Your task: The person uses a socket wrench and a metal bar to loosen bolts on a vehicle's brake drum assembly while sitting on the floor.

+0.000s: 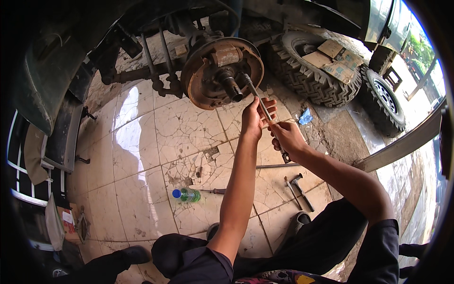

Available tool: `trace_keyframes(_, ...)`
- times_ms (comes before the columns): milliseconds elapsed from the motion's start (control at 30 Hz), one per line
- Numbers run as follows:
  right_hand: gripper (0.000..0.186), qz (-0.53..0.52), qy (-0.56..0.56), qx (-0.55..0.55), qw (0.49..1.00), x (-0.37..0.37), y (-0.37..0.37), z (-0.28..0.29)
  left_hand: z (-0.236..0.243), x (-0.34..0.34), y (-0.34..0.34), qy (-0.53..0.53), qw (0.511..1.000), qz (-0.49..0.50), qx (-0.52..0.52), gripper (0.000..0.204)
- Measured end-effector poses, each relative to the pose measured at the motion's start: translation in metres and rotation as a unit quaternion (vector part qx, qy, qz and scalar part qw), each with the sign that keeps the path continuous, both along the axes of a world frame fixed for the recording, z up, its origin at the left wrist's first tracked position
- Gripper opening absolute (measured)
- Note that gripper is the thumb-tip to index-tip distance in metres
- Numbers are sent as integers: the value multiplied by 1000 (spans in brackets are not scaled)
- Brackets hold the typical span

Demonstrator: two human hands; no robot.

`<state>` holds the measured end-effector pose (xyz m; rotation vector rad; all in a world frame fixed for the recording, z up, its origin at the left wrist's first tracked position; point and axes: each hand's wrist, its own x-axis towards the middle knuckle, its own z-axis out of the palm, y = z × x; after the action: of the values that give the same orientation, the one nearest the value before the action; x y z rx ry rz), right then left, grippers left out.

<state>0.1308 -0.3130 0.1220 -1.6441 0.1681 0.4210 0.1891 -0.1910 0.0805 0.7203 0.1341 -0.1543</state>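
Observation:
A long metal socket wrench (265,110) slants from the rusty drum-less brake assembly (198,90) down toward me. Its upper end meets the backing plate just right of the bare hub spindle (231,87). My left hand (255,117) is around the shaft at mid-length, thumb along it and fingers partly curled behind. Lower down, my right hand (287,137) grips the same shaft with its fingers wrapped round. The wrench's dark lower end sticks out below that hand. Exactly what the socket sits on is too small to tell.
Cracked tiles (137,175) lie below, with a green-liquid bottle (190,195), a screwdriver (218,191), a hammer (302,191) and a metal bar (279,165). A big tyre (312,71) bearing cardboard (338,59) lies right of the axle. A blue scrap (306,116) is beside it.

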Motion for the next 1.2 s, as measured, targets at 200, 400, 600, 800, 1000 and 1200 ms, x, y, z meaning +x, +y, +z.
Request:
trace_keyframes(200, 38, -17, 5, 26, 1000, -11, 0, 0, -4, -2, -10, -17, 1000, 4, 1, 38)
trace_keyframes(400, 38, -8, 38, 12, 999, -29, -22, -6, 8, -6, -23, 4, 997, 37, -75, 46)
trace_keyframes(600, 45, 51, 23, -125, 991, -81, -46, -40, -10, -4, -26, 71, 985, 74, -135, 37)
trace_keyframes(800, 47, 89, 132, -127, 979, -106, -50, -58, -68, -11, -25, 102, 985, 52, -132, 19)
trace_keyframes(1000, 49, 127, 125, -136, 975, -109, -66, -81, -100, -34, -4, 152, 988, 23, -3, 14)
trace_keyframes(1200, 52, 221, 161, -82, 958, -99, -99, -101, -133, -55, 9, 164, 985, -2, 60, 15)
